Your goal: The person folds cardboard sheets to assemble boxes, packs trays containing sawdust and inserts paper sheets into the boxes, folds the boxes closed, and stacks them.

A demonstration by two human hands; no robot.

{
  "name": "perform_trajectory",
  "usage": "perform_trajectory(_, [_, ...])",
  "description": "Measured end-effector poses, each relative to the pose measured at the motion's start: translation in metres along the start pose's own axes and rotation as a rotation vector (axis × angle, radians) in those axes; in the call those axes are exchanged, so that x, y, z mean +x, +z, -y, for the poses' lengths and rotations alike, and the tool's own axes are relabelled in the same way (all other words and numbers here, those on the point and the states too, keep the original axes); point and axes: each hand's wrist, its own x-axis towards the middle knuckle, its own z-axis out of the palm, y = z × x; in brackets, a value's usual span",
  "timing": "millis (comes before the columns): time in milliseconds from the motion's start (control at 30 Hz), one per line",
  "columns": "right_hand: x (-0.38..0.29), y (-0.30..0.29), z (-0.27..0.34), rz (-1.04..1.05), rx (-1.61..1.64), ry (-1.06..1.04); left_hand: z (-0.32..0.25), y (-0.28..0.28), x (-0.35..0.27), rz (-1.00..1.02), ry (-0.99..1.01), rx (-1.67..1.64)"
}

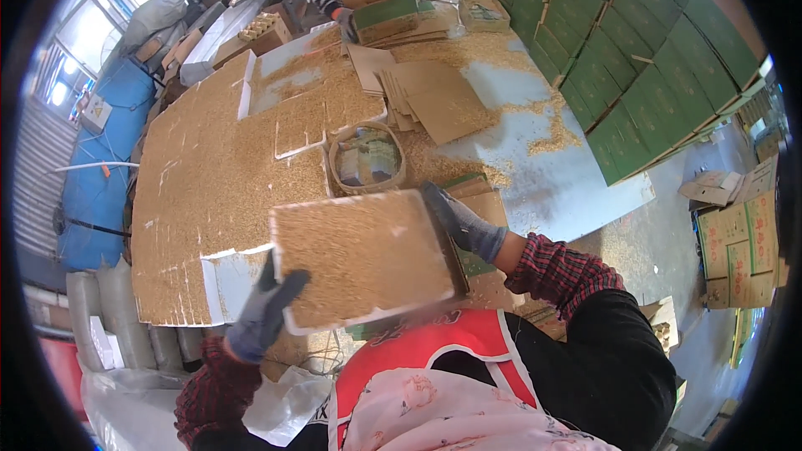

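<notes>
Between my gloved hands is a shallow white-edged tray (363, 257), tilted and blurred, its top covered with loose tan husk-like filler. My left hand (269, 300) grips its left side, the thumb over the rim. At its upper right corner is my right hand (460, 219), fingers along the edge. A dark cardboard edge (452, 250) shows along the tray's right side; how the two join is hidden. Just beyond the tray stands a round basket (365, 186) holding bundles of printed packets or cards. Part of a green and brown carton (489, 203) lies beneath my right forearm.
Many filler-covered white-edged trays (207, 181) cover the table's left side. Flat cardboard sheets (445, 100) lie beyond the basket. Across the table, a person's gloved hands (346, 24) hold a green carton (385, 19). Stacked green cartons (633, 69) form a wall at right.
</notes>
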Motion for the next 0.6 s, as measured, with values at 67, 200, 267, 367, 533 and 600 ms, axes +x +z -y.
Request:
perform_trajectory(67, [0.008,0.000,-0.015,0.038,-0.022,-0.060,0.039,0.006,0.010,-0.042,0.054,0.022])
perform_trajectory(200, [0.035,-0.047,-0.007,0.316,0.091,0.341,0.078,0.001,0.028,-0.030,0.049,0.198])
perform_trajectory(267, [0.082,-0.074,0.003,0.221,-0.450,0.341,0.067,0.018,0.019,-0.096,0.077,0.701])
perform_trajectory(367, [0.157,-0.086,-0.049,-0.334,-1.511,-0.196,0.092,0.027,0.031,-0.212,0.085,1.123])
perform_trajectory(533, [0.201,-0.099,-0.075,-0.192,-1.656,0.103,0.106,0.035,0.047,-0.346,-0.126,1.532])
perform_trajectory(600, [0.215,-0.114,-0.088,-0.181,-1.656,0.059,0.130,0.026,0.069,-0.134,-0.145,1.671])
